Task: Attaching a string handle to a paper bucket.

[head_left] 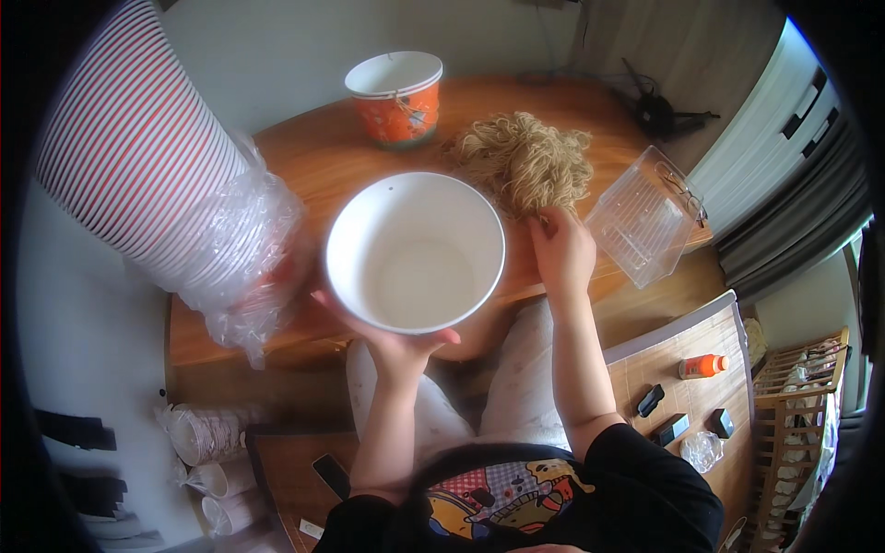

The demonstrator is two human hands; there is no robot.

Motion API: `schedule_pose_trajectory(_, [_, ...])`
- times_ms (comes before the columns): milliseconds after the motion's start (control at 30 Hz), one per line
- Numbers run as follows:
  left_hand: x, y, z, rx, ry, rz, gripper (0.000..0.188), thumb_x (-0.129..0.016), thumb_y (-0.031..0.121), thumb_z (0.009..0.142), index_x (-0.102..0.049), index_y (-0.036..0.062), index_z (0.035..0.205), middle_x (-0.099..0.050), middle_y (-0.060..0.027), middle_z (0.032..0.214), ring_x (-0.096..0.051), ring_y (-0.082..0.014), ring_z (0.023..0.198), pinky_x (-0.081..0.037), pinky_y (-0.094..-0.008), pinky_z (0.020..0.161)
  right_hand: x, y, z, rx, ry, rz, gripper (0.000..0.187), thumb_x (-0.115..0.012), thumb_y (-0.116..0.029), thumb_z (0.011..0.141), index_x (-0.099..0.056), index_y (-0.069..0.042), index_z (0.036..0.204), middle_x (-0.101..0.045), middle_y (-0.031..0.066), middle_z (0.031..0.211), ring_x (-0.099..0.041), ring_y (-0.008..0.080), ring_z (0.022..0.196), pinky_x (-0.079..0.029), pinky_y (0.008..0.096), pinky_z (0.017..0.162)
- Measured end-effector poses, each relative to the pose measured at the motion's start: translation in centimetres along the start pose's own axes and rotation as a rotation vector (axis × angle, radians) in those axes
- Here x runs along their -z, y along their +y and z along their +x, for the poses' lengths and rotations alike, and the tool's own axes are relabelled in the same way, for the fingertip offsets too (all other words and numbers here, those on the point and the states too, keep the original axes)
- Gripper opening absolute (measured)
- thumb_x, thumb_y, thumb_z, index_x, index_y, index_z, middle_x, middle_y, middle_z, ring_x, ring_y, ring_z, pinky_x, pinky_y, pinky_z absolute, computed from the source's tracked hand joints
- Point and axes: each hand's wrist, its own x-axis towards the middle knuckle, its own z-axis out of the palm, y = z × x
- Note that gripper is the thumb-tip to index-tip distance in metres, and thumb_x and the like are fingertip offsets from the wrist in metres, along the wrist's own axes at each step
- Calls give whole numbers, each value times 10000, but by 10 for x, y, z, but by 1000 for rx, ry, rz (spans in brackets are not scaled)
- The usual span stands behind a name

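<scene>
A white paper bucket (417, 253) is tilted so that its bare inside faces me. My left hand (404, 350) grips it from below, with the thumb and fingers around its outer wall. One small dark hole shows near the bucket's far rim. To the right of it, a tangled heap of beige string (533, 161) lies on the wooden table (304, 147). At the near edge of this heap my right hand (564, 253) pinches the string between thumb and fingertips. How many strands it holds is too small to tell.
A tall leaning stack of paper buckets (138, 138) in clear plastic stands at the left. Further back is an orange-patterned bucket (398, 115) with string on its side. A clear plastic tray (641, 221) and eyeglasses (684, 195) sit at the table's right edge.
</scene>
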Motion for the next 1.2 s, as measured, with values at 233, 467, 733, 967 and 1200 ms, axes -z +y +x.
schedule_pose_trajectory(233, [-2,2,-16,82,92,25,1319,-752,631,683,171,158,1499,-89,-205,1553,-225,-371,1413,-235,-560,1133,7,-2,-3,99,59,107,88,-696,-145,806,-691,-63,837,-638,96,775,-596,311,786,-471,398,721])
schedule_pose_trajectory(467, [-6,11,-45,-614,286,106,631,-676,342,839,-388,179,1376,-433,-122,1325,-448,-278,1188,-410,-442,993,29,-3,-12,157,33,254,58,-700,-67,798,-677,-29,835,-656,93,859,-587,297,836,-462,361,781])
schedule_pose_trajectory(733, [-27,43,-65,-190,-156,-117,391,-676,247,816,-466,65,1091,-527,-163,1088,-514,-292,974,-435,-408,797,69,3,-38,44,-45,768,95,-702,29,791,-620,35,841,-625,100,865,-583,197,840,-452,289,788])
schedule_pose_trajectory(967, [-52,56,-49,151,-519,-139,416,-675,74,821,-478,-3,1180,-552,-181,1106,-552,-325,1024,-455,-385,903,79,3,-41,-132,56,1130,50,-634,62,856,-613,33,891,-586,56,924,-531,91,793,-417,209,683])
schedule_pose_trajectory(1200, [-126,45,-16,148,-602,34,674,-621,219,889,-312,-58,1420,-285,-306,1472,-268,-448,1384,-290,-495,1109,92,-3,-47,-60,-37,936,58,-674,38,820,-621,36,843,-607,82,882,-555,141,827,-433,251,763])
